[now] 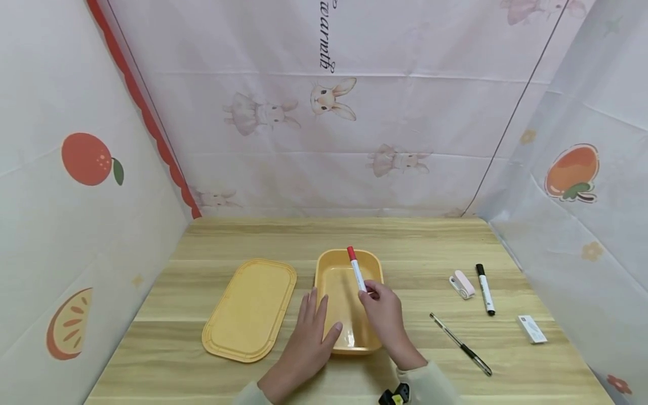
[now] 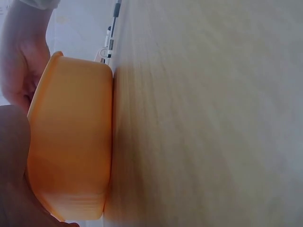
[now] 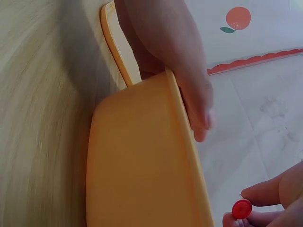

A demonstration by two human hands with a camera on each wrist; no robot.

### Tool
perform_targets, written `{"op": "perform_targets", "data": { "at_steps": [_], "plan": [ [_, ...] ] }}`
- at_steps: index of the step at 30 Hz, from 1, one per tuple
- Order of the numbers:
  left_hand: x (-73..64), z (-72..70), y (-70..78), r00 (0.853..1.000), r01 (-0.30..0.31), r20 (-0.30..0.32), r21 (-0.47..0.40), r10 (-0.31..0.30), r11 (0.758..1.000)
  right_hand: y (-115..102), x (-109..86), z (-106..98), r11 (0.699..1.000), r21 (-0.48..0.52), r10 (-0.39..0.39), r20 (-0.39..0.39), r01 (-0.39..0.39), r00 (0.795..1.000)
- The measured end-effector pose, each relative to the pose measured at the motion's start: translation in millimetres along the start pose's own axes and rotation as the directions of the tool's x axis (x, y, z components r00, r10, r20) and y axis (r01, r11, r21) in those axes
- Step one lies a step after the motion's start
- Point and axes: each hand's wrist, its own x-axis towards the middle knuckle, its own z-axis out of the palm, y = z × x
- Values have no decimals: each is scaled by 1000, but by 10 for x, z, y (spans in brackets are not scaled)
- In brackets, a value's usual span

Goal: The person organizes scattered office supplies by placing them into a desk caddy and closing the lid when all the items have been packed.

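Observation:
My right hand (image 1: 387,315) pinches a white marker with a red cap (image 1: 356,270) between thumb and fingers, above the yellow plastic box (image 1: 381,270). The capped end points away toward the far rim. In the right wrist view the marker's round red end (image 3: 242,209) shows between the fingertips. My left hand (image 1: 310,337) rests on the box's left rim, fingers extended, thumb over the inside. The left wrist view shows the box's outer wall (image 2: 75,132) with part of my left hand (image 2: 12,161) along its rim. Inside the box I see only bare floor and shadow.
A yellow lid (image 1: 250,309) lies flat left of the box. To the right are a pink-and-white clip-like item (image 1: 462,284), a black-capped marker (image 1: 485,289), a pen (image 1: 460,344) and a small white box (image 1: 531,329). Printed cloth walls surround the wooden table (image 1: 167,337).

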Motion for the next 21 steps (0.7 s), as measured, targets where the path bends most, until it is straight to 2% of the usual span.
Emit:
{"op": "perform_targets", "data": {
  "at_steps": [7, 15, 21],
  "plan": [
    [8, -1, -1, 1000, -8, -18, 17, 9, 1000, 12, 16, 172, 999, -6, 31, 7, -31, 999],
    [4, -3, -7, 1000, -5, -8, 9, 5, 1000, 70, 20, 310, 998, -47, 44, 49, -42, 998],
    [2, 0, -4, 1000, -12, -16, 17, 12, 1000, 115, 46, 373, 993, -109, 48, 63, -41, 997]
  ]
}}
